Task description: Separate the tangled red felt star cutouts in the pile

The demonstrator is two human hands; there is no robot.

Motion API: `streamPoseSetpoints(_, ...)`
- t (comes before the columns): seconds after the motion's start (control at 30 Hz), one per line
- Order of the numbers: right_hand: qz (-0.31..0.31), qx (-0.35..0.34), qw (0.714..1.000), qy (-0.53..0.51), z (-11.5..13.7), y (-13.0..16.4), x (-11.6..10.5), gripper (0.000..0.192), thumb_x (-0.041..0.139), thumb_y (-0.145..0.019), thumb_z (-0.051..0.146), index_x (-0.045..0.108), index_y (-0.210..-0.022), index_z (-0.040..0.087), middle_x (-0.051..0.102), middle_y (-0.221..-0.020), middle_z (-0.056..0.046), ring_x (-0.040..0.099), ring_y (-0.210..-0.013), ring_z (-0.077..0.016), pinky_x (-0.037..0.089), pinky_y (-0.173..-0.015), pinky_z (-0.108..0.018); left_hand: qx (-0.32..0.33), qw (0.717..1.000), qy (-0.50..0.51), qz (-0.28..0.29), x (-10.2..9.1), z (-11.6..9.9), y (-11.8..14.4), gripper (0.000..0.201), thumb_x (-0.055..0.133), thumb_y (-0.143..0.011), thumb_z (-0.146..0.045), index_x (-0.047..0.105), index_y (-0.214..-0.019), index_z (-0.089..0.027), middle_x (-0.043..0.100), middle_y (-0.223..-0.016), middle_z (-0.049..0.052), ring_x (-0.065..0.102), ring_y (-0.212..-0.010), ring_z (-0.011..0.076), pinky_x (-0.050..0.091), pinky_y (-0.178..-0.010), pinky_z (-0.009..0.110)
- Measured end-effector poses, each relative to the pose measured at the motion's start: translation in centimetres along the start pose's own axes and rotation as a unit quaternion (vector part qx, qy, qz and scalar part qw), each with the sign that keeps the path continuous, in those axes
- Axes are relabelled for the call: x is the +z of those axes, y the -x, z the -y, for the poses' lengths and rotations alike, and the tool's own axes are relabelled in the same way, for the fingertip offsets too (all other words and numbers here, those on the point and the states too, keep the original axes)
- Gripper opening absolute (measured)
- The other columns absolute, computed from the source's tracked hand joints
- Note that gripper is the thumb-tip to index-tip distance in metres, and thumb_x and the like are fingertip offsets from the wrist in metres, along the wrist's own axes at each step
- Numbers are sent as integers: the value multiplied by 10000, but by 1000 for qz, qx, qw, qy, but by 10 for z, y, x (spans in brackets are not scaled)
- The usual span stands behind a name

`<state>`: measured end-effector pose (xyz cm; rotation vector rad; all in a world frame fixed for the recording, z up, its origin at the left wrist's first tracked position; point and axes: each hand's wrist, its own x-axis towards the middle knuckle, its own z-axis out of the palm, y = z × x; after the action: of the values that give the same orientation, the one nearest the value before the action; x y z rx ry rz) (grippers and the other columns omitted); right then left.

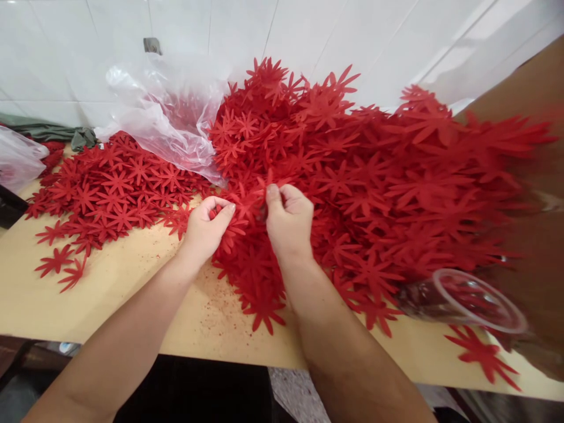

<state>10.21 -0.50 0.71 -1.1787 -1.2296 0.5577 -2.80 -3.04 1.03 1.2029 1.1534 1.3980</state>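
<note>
My left hand (pixel 203 228) is closed in a pinch, thumb against the curled fingers, with a red flower-shaped cut-out (pixel 233 233) at its fingertips. A short distance to the right, my right hand (pixel 288 220) also pinches; red petals show at its thumb tip, and I cannot tell whether both hands hold the same piece. Behind and around them rises a large heap of red flower cut-outs (pixel 348 182) with long narrow petals. A lower pile of the same cut-outs (pixel 118 194) spreads out left of my left hand.
A crumpled clear plastic bag (pixel 163 117) stands between the piles against the tiled wall (pixel 247 29). On the right, a clear plastic cup (pixel 480 299) lies tipped beside brown cardboard (pixel 529 235). Loose cut-outs and red specks dot the pale tabletop (pixel 114 276).
</note>
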Motion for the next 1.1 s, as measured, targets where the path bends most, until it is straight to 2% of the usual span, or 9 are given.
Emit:
streamPoseSetpoints(0.13, -45, -4, 997, -55, -15, -11, -5, 318, 548, -762, 518, 536, -780, 201, 537, -645, 7, 464, -532, -97, 381, -514, -260, -21, 998, 60, -24, -4, 4, -6, 164, 625, -695, -311, 547, -703, -166, 515, -599, -57, 447, -531, 43, 382, -543, 176)
streamPoseSetpoints(0.2, -33, -56, 997, -32, -15, -11, -5, 380, 572, -742, 525, 575, -943, 203, 604, -895, -57, 564, -778, -143, 460, -710, -317, -32, 996, 73, -29, -5, 5, -7, 176, 642, -677, -311, 549, -704, -164, 519, -601, -59, 451, -528, 39, 390, -546, 174)
streamPoseSetpoints(0.3, 25, -107, 994, -2, -4, -4, -4, 419, 466, -797, 558, 617, -982, 213, 594, -1101, -89, 515, -1087, -193, 394, -943, -385, -31, 997, 58, -27, -4, 5, -6, 178, 647, -677, -314, 554, -704, -165, 510, -576, -61, 444, -505, 35, 377, -520, 169)
streamPoseSetpoints(0.43, 128, -39, 990, -52, 11, 7, 0, 375, 529, -761, 538, 617, -867, 189, 623, -812, -40, 567, -769, -142, 454, -729, -304, -30, 999, 39, -9, -4, 4, -4, 163, 633, -703, -311, 553, -710, -170, 467, -513, -72, 398, -446, 26, 331, -462, 164)
streamPoseSetpoints(0.57, 124, -16, 992, -17, 12, 9, 4, 322, 617, -710, 459, 513, -609, 172, 419, -527, 49, 357, -489, -63, 311, -493, -237, -30, 998, 52, 13, -2, 1, -1, 179, 658, -687, -313, 568, -740, -168, 537, -575, -60, 471, -498, 29, 392, -515, 166)
streamPoseSetpoints(0.73, 101, -22, 995, 13, 10, 10, 5, 484, 507, -771, 552, 339, -496, 191, 264, -471, 65, 242, -470, -52, 203, -466, -248, -16, 998, 38, 41, 1, -4, 2, 209, 691, -653, -303, 612, -791, -167, 610, -707, -37, 530, -605, 34, 438, -617, 165)
streamPoseSetpoints(0.83, 112, -39, 993, 24, 9, 11, 5, 493, 465, -794, 565, 310, -507, 196, 267, -480, 61, 254, -477, -62, 217, -482, -253, -14, 999, 22, 34, 0, -3, 1, 132, 666, -672, -254, 598, -738, -163, 559, -621, -52, 475, -537, 24, 393, -549, 157)
streamPoseSetpoints(0.93, 94, -66, 993, 40, 6, 11, 7, 443, 450, -817, 537, 394, -545, 192, 378, -529, 37, 351, -530, -84, 295, -548, -258, -22, 999, 22, 27, -1, -1, 0, 107, 627, -697, -250, 562, -685, -166, 459, -519, -77, 395, -456, 22, 325, -475, 163)
streamPoseSetpoints(1.1, 57, -55, 997, 4, 3, 9, 7, 345, 534, -771, 520, 555, -672, 190, 541, -607, 3, 467, -585, -116, 377, -593, -269, -17, 999, 13, 44, 2, -1, 1, 128, 635, -688, -263, 555, -680, -164, 485, -582, -63, 418, -504, 25, 343, -505, 164)
